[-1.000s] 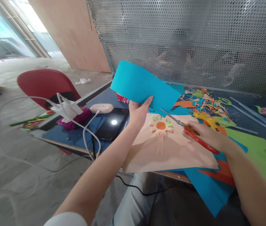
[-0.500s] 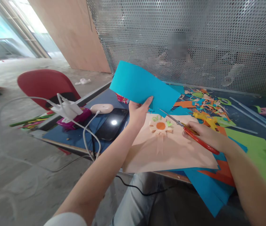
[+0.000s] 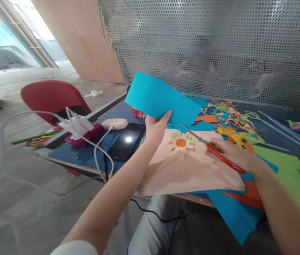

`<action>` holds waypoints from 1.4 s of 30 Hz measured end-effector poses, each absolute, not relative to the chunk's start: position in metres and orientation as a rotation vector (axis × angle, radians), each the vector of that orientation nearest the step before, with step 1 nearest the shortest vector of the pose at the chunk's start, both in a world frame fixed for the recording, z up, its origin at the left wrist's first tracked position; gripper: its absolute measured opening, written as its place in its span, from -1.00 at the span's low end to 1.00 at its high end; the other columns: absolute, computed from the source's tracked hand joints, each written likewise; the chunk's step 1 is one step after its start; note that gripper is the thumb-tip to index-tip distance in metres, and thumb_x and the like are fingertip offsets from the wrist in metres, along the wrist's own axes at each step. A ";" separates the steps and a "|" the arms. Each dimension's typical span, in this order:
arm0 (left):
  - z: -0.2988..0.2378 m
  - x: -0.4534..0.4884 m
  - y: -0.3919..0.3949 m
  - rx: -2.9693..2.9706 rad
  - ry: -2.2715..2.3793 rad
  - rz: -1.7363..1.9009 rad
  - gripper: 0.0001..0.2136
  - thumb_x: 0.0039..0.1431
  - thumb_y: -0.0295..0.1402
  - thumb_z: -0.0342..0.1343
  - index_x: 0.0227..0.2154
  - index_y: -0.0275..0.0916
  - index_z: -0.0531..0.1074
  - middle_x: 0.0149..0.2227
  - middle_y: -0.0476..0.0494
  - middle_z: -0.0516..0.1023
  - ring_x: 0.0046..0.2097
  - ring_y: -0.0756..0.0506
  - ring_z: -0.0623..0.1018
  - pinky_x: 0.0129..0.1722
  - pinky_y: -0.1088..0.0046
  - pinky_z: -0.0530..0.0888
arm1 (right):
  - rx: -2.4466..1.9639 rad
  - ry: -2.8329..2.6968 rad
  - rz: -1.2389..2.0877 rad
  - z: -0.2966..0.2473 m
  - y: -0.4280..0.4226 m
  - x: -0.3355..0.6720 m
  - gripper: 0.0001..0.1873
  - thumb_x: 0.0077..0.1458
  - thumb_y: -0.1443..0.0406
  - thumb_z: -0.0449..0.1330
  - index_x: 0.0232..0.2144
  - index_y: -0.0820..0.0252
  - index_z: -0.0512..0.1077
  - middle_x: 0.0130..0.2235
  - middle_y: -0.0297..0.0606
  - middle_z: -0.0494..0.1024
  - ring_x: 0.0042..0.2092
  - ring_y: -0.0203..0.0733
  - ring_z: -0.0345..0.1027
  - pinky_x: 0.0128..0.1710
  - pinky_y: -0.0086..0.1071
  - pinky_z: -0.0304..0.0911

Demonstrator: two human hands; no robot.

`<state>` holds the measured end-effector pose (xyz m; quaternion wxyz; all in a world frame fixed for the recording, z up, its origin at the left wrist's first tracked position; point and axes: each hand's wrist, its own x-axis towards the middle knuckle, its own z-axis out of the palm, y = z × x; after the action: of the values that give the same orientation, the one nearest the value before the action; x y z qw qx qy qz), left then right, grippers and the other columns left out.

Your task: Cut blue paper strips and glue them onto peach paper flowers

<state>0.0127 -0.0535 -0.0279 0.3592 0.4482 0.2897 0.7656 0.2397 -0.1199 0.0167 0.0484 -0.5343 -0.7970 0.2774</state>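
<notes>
Perforated metal screen [image 3: 219, 53] backs the table [image 3: 91, 156], whose dark blue top is littered with paper scraps [image 3: 229, 117] at the far right. From my remote seat I log the following.

Left hand [image 3: 155, 127]: raised above the table, closed on the lower edge of a blue sheet [image 3: 160, 101], thumb on the near face. Sheet stands tilted, clear of the surface.

Right hand [image 3: 229, 154]: wrapped around the red handles of scissors [image 3: 208, 145]. Blades point up-left toward the blue sheet, tips just beside its lower edge; I cannot tell whether they touch it. Hand rests low over a peach sheet [image 3: 192, 173].

On the peach sheet, between the two hands: a paper flower [image 3: 181, 142] with an orange centre.

Right of that, a green sheet [image 3: 293, 170]; more blue and orange paper hangs over the near edge.

Left part of table: phone [image 3: 126, 141] with glare on its screen, white charger [image 3: 77, 124] with cable, pink case [image 3: 86, 134]. Red chair [image 3: 51, 97] beyond, on a concrete floor.
</notes>
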 end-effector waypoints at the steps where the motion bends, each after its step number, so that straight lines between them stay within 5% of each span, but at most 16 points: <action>1: -0.028 0.013 -0.053 1.153 0.743 1.972 -0.50 -0.22 -0.21 0.30 -0.14 -0.19 0.41 -0.26 -0.16 0.56 -0.11 -0.18 0.52 -0.09 0.23 0.47 | -1.617 -2.433 0.843 0.016 -0.120 0.240 -0.58 0.08 -0.08 -0.12 -0.45 0.11 0.21 -0.34 -0.29 0.40 -0.30 -0.16 0.31 -0.38 -0.35 0.15; 25: -0.028 0.015 -0.055 1.080 0.675 1.967 -0.51 -0.23 -0.32 0.32 -0.13 -0.23 0.42 -0.18 -0.18 0.55 -0.09 -0.18 0.52 0.00 0.24 0.42 | -1.570 -2.473 0.776 0.012 -0.117 0.244 -0.66 0.12 0.03 -0.12 -0.44 0.13 0.24 -0.34 -0.29 0.41 -0.33 -0.20 0.31 -0.41 -0.40 0.13; 42: -0.035 0.016 -0.052 1.155 0.756 1.952 -0.67 -0.18 -0.31 0.29 -0.29 -0.26 0.45 -0.23 -0.17 0.56 -0.13 -0.18 0.53 -0.13 0.28 0.49 | -1.588 -2.462 0.809 0.012 -0.116 0.241 -0.66 0.10 0.03 -0.10 -0.41 0.14 0.27 -0.28 -0.24 0.45 -0.28 -0.17 0.32 -0.35 -0.39 0.16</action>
<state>0.0157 -0.0521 -0.0355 0.3667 0.4495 0.2942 0.7596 0.2407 -0.1160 0.0124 0.0512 -0.5219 -0.8089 0.2658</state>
